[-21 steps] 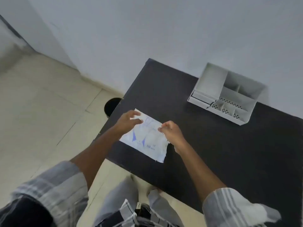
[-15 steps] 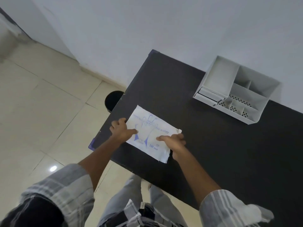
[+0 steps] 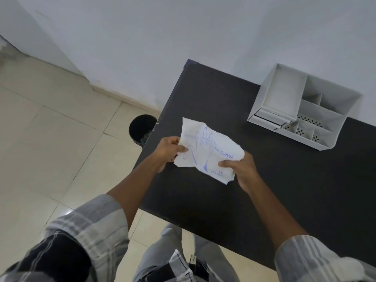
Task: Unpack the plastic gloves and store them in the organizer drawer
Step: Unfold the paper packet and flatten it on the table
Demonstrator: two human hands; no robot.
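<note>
A white plastic packet of gloves (image 3: pixel 209 148) with blue print is held up over the near left part of the black table (image 3: pixel 264 190). My left hand (image 3: pixel 167 151) pinches its left edge. My right hand (image 3: pixel 242 169) grips its lower right corner. The packet looks crumpled and lifted off the tabletop. The white organizer (image 3: pixel 301 110) stands at the back right of the table against the wall, with a small drawer (image 3: pixel 268 119) at its lower left front, which looks shut.
The organizer has one large open compartment and several smaller ones with perforated floors. A round black object (image 3: pixel 141 129) sits on the tiled floor by the table's left edge. A pale wall runs behind the table.
The packet lay flat on the table under both hands; now both hands have picked it up and it is crumpled between them.
</note>
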